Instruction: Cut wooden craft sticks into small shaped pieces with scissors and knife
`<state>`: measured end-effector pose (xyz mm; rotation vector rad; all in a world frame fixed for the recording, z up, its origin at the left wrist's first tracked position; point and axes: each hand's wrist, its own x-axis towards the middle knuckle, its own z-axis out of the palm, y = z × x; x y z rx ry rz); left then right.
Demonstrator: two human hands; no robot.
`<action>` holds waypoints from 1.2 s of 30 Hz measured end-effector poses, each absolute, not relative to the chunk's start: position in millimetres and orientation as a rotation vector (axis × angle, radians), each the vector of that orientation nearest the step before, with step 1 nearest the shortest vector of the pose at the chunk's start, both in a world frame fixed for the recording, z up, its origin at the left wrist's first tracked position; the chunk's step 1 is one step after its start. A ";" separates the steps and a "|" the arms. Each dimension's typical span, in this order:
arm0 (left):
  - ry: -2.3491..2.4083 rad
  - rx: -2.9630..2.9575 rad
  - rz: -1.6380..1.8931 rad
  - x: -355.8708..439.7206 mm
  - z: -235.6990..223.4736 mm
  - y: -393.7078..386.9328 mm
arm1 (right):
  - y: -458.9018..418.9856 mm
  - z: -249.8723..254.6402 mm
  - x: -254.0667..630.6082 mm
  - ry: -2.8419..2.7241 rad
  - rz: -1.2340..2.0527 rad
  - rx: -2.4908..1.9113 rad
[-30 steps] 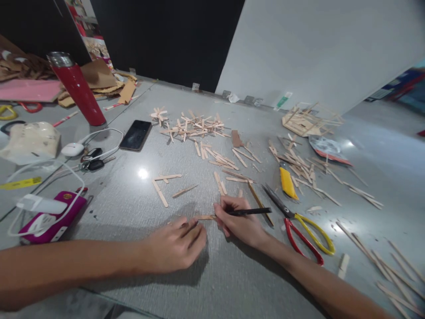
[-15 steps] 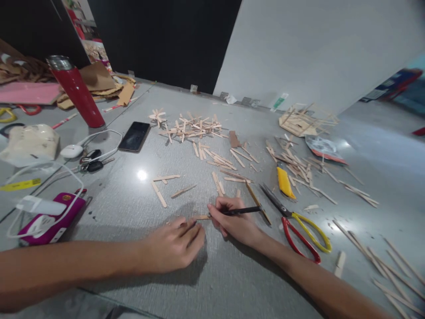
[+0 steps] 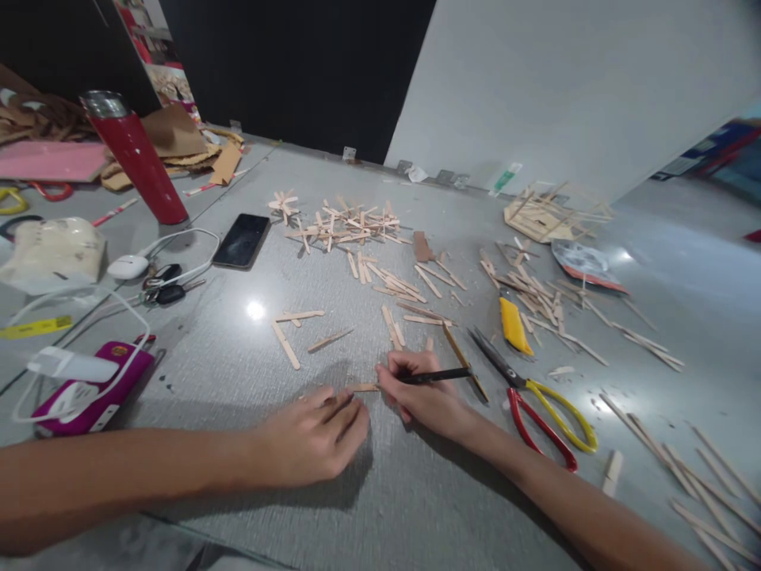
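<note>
Low in the middle of the head view, my left hand [image 3: 324,436] is closed on a small wooden craft stick [image 3: 365,388], whose right end sticks out past the fingers. My right hand [image 3: 419,392] grips a black pen [image 3: 438,376], its tip side at the stick's right end; whether they touch I cannot tell. Beyond the hands lie sticks set in an angled shape [image 3: 286,342] and a single thin stick [image 3: 330,340]. Close to my right hand are a brown strip [image 3: 464,361] and scissors [image 3: 523,385] with red and yellow handles.
A yellow cutter [image 3: 514,326] lies beyond the scissors. Piles of craft sticks [image 3: 357,224] spread across the back and right. At left stand a red bottle [image 3: 134,159], a phone [image 3: 242,241], keys [image 3: 166,284] and a purple device [image 3: 101,388] with white cables. A stick frame [image 3: 544,218] sits back right.
The view has shifted very slightly. My right hand and the pen sit a touch farther from the left hand at the stick's end; both grips are unchanged.
</note>
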<state>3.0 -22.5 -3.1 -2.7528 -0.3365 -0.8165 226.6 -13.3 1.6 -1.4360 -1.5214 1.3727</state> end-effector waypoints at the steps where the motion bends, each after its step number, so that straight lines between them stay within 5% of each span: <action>1: -0.338 -2.754 -0.817 3.1 -2.9 -22.3 | -13.3 2.6 226.3 -1.521 1.374 -1.440; 36: -0.341 -2.743 -0.833 3.6 -2.1 -21.4 | -14.8 -8.2 226.1 -1.580 1.276 -1.434</action>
